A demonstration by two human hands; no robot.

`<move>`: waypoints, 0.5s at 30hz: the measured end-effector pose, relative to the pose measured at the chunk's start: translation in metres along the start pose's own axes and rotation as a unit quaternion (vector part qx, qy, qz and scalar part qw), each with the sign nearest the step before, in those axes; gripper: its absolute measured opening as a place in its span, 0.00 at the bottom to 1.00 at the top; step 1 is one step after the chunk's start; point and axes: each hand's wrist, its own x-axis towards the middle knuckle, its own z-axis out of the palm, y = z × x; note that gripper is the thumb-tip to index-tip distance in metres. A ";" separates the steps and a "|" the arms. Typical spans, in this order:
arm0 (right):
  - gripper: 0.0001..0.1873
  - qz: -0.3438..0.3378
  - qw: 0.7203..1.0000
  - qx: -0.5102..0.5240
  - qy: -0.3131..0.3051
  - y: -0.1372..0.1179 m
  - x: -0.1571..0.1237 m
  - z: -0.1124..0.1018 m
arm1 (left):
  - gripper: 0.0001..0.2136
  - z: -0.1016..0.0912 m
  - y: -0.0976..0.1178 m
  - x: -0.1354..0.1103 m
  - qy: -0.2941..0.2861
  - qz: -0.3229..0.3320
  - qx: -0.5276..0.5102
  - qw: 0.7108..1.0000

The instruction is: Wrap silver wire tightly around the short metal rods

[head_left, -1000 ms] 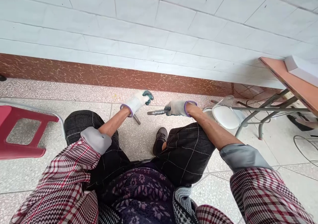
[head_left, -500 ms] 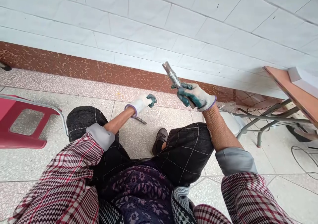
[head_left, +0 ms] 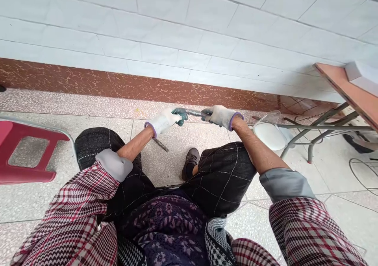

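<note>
Between my two gloved hands lies a wire-wrapped metal rod (head_left: 193, 112), held roughly level above the floor. Silvery wire is coiled around its middle. My left hand (head_left: 171, 119), in a white glove with green-coated fingers, is closed on the rod's left end. Around the other end, the fingers of my right hand (head_left: 220, 115) are wrapped, in a matching glove. Both ends of the rod are hidden in the gloves. Below my left wrist a thin dark bar (head_left: 161, 144) shows against the floor, its upper end behind my wrist.
A red plastic stool (head_left: 29, 173) is at the left. To the right are a wooden-topped table (head_left: 333, 75) with metal legs, a white round lid-like piece (head_left: 270, 135) and loose black cable (head_left: 362, 175). A tiled wall (head_left: 165, 34) rises ahead.
My right hand has lowered and moved left, bringing the tilted rod level. My left hand, empty before, now grips the rod's other end. The view has shifted slightly.
</note>
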 end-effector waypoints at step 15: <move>0.25 -0.112 0.952 0.180 -0.219 -0.041 -0.021 -0.007 | 0.12 -0.012 -0.017 0.013 0.089 -0.013 -0.058 0.994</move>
